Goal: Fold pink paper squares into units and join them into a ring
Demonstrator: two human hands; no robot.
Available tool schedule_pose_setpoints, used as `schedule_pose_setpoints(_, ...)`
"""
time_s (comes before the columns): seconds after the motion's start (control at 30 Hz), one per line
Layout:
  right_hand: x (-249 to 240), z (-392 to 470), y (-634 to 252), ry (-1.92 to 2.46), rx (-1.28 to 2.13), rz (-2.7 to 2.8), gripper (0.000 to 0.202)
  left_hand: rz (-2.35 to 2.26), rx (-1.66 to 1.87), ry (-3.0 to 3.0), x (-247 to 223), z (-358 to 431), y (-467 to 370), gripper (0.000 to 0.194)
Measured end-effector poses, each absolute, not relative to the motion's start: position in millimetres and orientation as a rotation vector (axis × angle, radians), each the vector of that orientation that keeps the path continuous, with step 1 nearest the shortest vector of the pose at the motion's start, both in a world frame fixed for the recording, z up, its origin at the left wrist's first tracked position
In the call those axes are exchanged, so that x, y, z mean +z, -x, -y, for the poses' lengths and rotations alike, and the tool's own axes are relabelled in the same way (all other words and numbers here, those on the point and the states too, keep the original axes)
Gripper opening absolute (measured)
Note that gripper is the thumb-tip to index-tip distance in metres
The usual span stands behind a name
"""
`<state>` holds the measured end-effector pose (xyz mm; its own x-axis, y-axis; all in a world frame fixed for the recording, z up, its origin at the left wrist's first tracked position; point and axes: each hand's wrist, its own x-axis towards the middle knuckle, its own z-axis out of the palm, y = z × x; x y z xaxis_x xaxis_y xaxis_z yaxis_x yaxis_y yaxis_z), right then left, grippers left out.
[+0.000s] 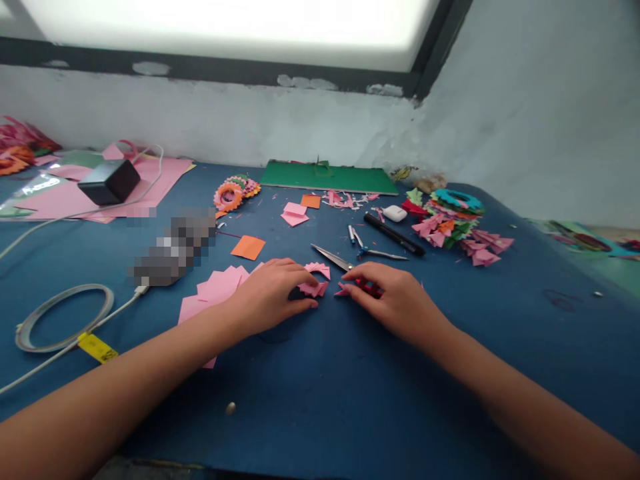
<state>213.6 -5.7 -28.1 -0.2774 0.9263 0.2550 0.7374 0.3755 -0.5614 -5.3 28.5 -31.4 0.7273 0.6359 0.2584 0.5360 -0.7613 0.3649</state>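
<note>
My left hand is closed on a partly formed ring of folded pink paper, gripped between thumb and fingers. To its right, my right hand pinches a small folded pink paper piece, a short gap away from the ring. Scissors lie beneath the right hand, blades pointing to the upper left, their red handles mostly covered. Fanned pink paper squares spread out behind and under my left forearm. An orange paper square rests just beyond the left hand.
Beyond the hands lie a black pen, a drafting compass, a white earbud case and paper scraps. Folded paper pieces pile up at right. A green board lies near the wall; a tape roll and cable sit left.
</note>
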Motion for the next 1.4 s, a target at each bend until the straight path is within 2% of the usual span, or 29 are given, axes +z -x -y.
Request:
schedule_pose_setpoints(0.2, -35, 7, -209, 1.351, 0.542, 2.078, 0.023, -0.915, 0.627, -2.623, -36, -29, 2, 0.012)
schedule_pose_setpoints(0.37, -29, 14, -203, 1.301, 0.843, 1.922, 0.026, -1.010, 0.909, -2.436, -31, -15, -2, 0.031)
schedule_pose_setpoints(0.53, -20, 21, -194, 1.166, 1.141, 1.752, 0.028, -0.979, 1.035, -2.294, -20, 3, -9, 0.026)
schedule_pose_setpoints(0.8, -16, 27, -194, 1.073, 1.255, 1.532, 0.016, -0.988, 1.023, -2.109, -12, 11, -10, 0.018)
schedule_pose_setpoints(1.03, -14, 32, -193, 0.993, 1.326, 1.521, 0.022, -0.946, 0.995, -1.888, -10, 13, -12, 0.011)
schedule_pose_setpoints(1.27, -12, 30, -192, 1.107, 1.198, 1.476, 0.014, -0.959, 0.977, -2.168, -5, 12, -7, 0.020)
schedule_pose_setpoints(1.4, -12, 29, -193, 1.104, 1.282, 1.410, 0.013, -0.922, 0.976, -2.289, -4, 9, -4, 0.022)
